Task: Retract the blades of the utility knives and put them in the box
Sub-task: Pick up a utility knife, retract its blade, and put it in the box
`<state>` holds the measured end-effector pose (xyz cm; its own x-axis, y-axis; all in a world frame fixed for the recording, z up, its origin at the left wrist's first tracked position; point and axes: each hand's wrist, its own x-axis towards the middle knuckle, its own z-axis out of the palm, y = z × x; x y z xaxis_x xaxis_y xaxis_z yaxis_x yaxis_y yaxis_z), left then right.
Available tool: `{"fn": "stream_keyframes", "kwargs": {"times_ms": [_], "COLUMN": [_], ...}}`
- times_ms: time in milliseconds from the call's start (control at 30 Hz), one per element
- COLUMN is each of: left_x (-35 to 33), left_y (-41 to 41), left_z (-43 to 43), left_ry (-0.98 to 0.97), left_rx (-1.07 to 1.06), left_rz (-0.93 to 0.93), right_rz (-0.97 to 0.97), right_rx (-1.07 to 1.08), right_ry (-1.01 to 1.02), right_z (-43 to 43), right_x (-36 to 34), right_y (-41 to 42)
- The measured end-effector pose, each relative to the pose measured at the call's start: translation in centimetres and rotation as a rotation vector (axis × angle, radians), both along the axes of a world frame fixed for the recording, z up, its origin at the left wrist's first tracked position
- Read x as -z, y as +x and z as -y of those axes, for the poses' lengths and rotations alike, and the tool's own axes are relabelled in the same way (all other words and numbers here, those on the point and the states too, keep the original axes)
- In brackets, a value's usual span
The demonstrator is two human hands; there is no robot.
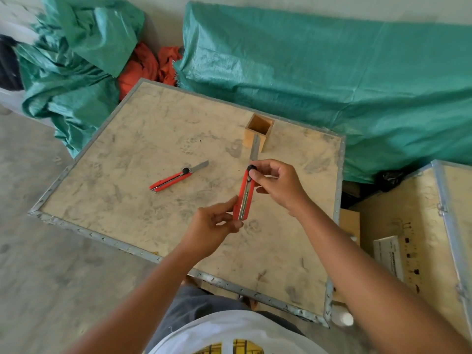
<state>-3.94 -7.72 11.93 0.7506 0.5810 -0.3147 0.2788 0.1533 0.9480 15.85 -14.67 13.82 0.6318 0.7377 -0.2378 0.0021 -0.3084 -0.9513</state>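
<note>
Two red utility knives with black slider knobs are what I count, both with their grey blades still extended. I see one red knife (244, 198) held above the scuffed plywood board with a metal edge (143, 251): my view shows the left hand (217, 226) pinching its lower end between thumb and fingers, while the right hand (277, 183) has thumb and forefinger closed on the black knob, the long blade pointing up toward the box. The second red knife (173, 178) lies flat on the board to the left, well apart from the hands. One small open wooden box (259, 131) stands upright near the board's far edge. I also count one more plywood crate (419, 226) at right carrying a white label (388, 254) whose print I cannot read. Green tarpaulin (332, 72) lies behind.
</note>
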Motion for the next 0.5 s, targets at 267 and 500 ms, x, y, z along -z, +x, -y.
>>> {"fn": "stream_keyframes", "kwargs": {"times_ms": [267,500], "left_x": [-1.5,-2.3], "left_y": [0.1,0.6], "left_z": [1.2,1.3], "left_ry": [-0.062,-0.035], "left_rx": [-0.072,-0.055], "left_rz": [0.114,0.118], "right_rz": [0.054,0.221], "right_rx": [-0.194,-0.312], "right_ry": [0.005,-0.045], "right_z": [3.0,4.6], "right_x": [-1.8,-1.3], "right_y": [-1.7,-2.0]}}
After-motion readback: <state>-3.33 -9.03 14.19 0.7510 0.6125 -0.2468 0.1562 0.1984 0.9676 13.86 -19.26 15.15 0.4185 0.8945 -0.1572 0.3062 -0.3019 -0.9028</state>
